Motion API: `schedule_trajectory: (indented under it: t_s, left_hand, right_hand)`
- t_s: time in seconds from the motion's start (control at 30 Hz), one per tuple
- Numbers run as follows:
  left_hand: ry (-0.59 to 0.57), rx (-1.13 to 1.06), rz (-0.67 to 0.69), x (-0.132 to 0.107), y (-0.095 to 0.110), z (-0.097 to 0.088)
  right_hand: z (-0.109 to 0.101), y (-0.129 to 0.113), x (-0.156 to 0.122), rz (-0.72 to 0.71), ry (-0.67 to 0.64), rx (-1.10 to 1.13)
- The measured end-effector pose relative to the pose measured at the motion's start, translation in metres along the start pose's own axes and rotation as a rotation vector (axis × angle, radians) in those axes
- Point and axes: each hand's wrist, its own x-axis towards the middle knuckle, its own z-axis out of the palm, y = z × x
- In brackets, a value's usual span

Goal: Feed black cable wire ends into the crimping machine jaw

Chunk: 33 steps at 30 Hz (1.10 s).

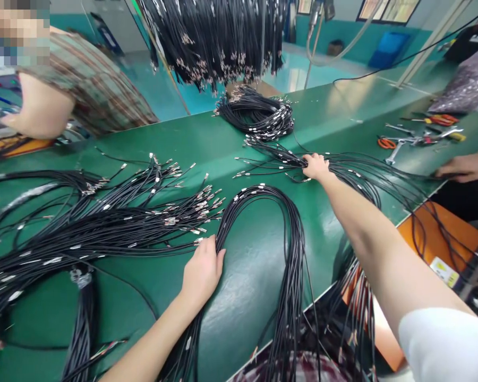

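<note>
My left hand (202, 268) is closed around a bundle of black cables (263, 192) that arches over the green table and hangs down over its front edge. Further off on the right, my right hand (316, 166) is wrapped round a second bundle of black cables (346, 172). White-labelled ends of that bundle spread out to the left of the hand. Its other strands run right toward a co-worker's hand (458, 168). Left of my left hand lies a thick spread of black cables (115, 225) with bare, pale tips.
A coiled cable bundle (258, 114) sits at the table's far edge, below a hanging mass of black cables (219, 37). Wrenches (396, 151) and orange-handled tools (386, 142) lie at the right. Another person in a plaid shirt (99, 85) leans at the far left. An orange surface (442, 233) is lower right.
</note>
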Motion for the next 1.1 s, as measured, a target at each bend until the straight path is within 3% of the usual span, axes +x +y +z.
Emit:
schedule_trajectory:
  t_s: [0.23, 0.43, 0.6, 0.73, 0.8, 0.9, 1.0, 1.1]
  left_hand:
    - [-0.013, 0.007, -0.007, 0.003, 0.001, 0.001]
    - [-0.005, -0.001, -0.015, 0.005, 0.003, -0.003]
    - [0.007, -0.005, -0.016, 0.008, 0.005, -0.001]
    - [0.005, 0.022, -0.029, 0.009, 0.007, -0.002]
    - [-0.003, 0.028, -0.028, 0.014, 0.006, -0.006]
    - [0.006, 0.022, -0.032, 0.035, 0.007, -0.016]
    - [0.041, 0.008, -0.066, 0.067, 0.014, -0.023]
    - [0.046, 0.006, -0.097, 0.086, 0.024, -0.025]
  right_hand:
    - [-0.015, -0.017, -0.048, -0.225, -0.005, 0.062]
    - [-0.021, -0.044, -0.096, -0.044, 0.003, 0.142]
    - [-0.016, -0.074, -0.180, 0.023, -0.250, 0.259]
    - [-0.004, -0.102, -0.230, 0.040, -0.268, 0.336]
    - [-0.005, -0.111, -0.227, 0.038, -0.227, 0.381]
    - [-0.018, -0.113, -0.199, 0.018, -0.109, 0.423]
    - [-0.034, -0.104, -0.167, -0.006, -0.012, 0.411]
    - [-0.039, -0.086, -0.152, -0.031, -0.019, 0.358]
